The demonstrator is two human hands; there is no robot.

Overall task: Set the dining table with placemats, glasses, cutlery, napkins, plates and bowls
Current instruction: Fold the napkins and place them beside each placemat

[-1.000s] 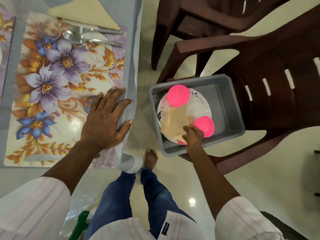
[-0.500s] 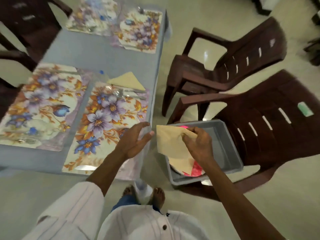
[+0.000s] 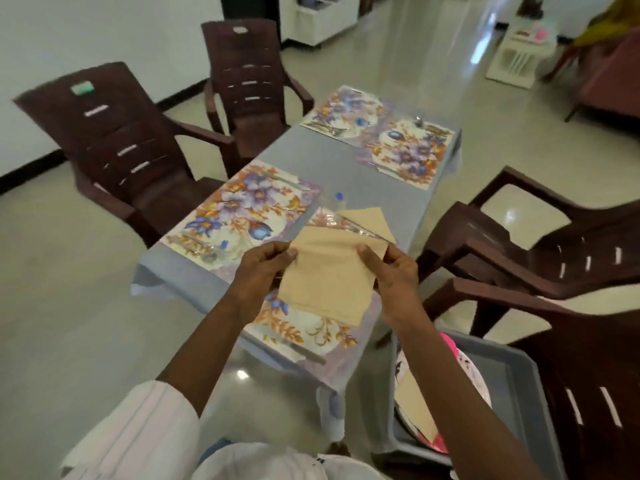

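Observation:
A beige napkin [image 3: 329,275] hangs above the near floral placemat [image 3: 304,330]. My left hand [image 3: 265,268] pinches its left edge and my right hand [image 3: 394,271] pinches its right edge. Another folded beige napkin [image 3: 372,221] lies at the far end of that placemat, with cutlery beside it. Three more floral placemats sit on the grey table [image 3: 325,168]: one to the left [image 3: 239,209] and two at the far end [image 3: 346,110] [image 3: 408,150]. On a chair seat at lower right stands a grey bin [image 3: 523,393] holding a patterned plate [image 3: 474,379], a further napkin [image 3: 415,407] and pink bowls, mostly hidden by my right arm.
Dark brown plastic chairs surround the table: two on the left [image 3: 117,140] [image 3: 249,74] and two on the right [image 3: 540,244] [image 3: 595,375]. White furniture [image 3: 322,19] and a small white stand [image 3: 519,46] lie beyond on the glossy floor.
My right hand lifted the napkin out of the bin and over the near placemat. My left hand left the placemat and took the napkin's other edge. The view has tilted up.

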